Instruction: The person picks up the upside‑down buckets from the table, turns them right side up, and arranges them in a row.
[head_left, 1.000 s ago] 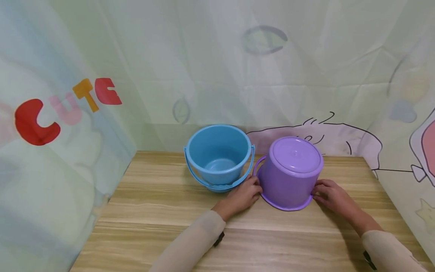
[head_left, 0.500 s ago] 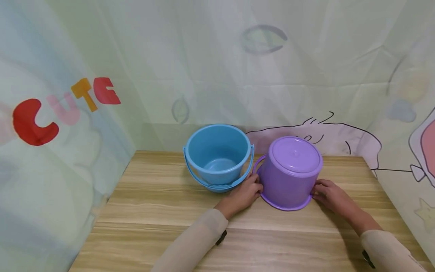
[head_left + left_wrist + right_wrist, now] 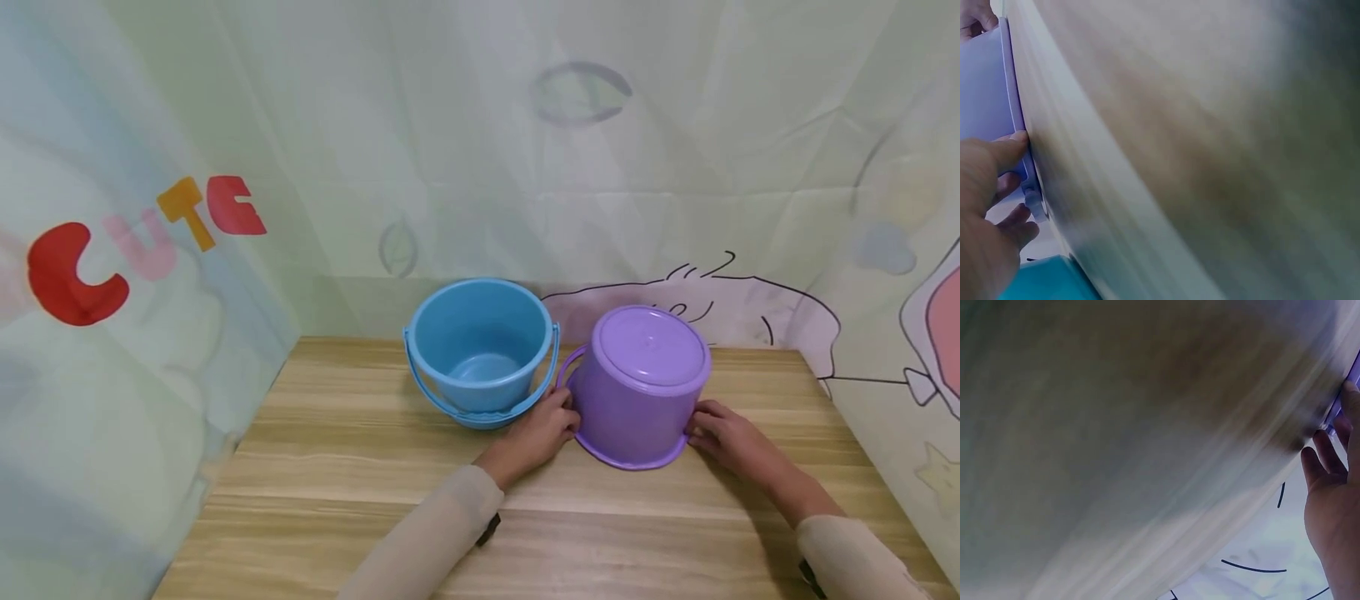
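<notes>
Upside down on the table stands a purple bucket (image 3: 637, 408), its flat base facing up and its rim at the tabletop. My left hand (image 3: 542, 433) holds the bucket's left side low down; in the left wrist view, the thumb (image 3: 1015, 145) lies at the rim. On the opposite side my right hand (image 3: 731, 435) holds the rim, with its thumb (image 3: 1351, 397) against the purple edge in the right wrist view. A purple handle (image 3: 572, 360) sticks out at the bucket's left. Inside the bucket is hidden.
An upright light-blue bucket (image 3: 483, 392) with its handle hanging at the front stands just left of my left hand. The wooden table (image 3: 322, 467) is bordered at the back and sides by a printed cloth (image 3: 465, 167).
</notes>
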Action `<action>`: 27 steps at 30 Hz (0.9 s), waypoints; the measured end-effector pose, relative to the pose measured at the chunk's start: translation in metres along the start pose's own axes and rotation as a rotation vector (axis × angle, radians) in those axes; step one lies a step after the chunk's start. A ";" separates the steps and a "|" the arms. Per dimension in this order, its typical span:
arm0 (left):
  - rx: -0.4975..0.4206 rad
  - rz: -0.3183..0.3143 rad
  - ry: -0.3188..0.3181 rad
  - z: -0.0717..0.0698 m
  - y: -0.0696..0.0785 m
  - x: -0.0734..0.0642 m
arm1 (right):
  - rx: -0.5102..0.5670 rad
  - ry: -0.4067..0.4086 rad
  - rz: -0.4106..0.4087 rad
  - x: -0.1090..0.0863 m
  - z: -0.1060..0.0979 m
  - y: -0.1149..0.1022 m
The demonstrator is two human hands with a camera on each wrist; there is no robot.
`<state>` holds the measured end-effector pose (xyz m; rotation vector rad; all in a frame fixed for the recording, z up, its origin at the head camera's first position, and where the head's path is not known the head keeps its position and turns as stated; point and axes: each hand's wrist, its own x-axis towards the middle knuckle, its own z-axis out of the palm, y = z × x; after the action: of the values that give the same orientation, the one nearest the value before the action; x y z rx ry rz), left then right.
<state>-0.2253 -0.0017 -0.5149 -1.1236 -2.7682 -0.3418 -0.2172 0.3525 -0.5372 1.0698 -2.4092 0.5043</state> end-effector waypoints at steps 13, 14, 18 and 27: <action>-0.110 0.054 -0.057 0.001 -0.004 -0.003 | 0.026 -0.073 0.092 -0.001 -0.004 -0.010; -0.114 0.060 -0.050 0.002 -0.005 -0.003 | 0.027 -0.070 0.092 -0.001 -0.004 -0.010; -0.141 0.077 -0.022 0.004 -0.005 -0.004 | 0.020 -0.062 0.088 -0.001 -0.004 -0.011; -0.120 0.086 0.050 0.001 -0.004 -0.004 | 0.023 -0.068 0.158 -0.001 -0.006 -0.015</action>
<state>-0.2254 -0.0066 -0.5170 -1.2388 -2.6781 -0.5247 -0.2036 0.3471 -0.5306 0.9237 -2.5676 0.5572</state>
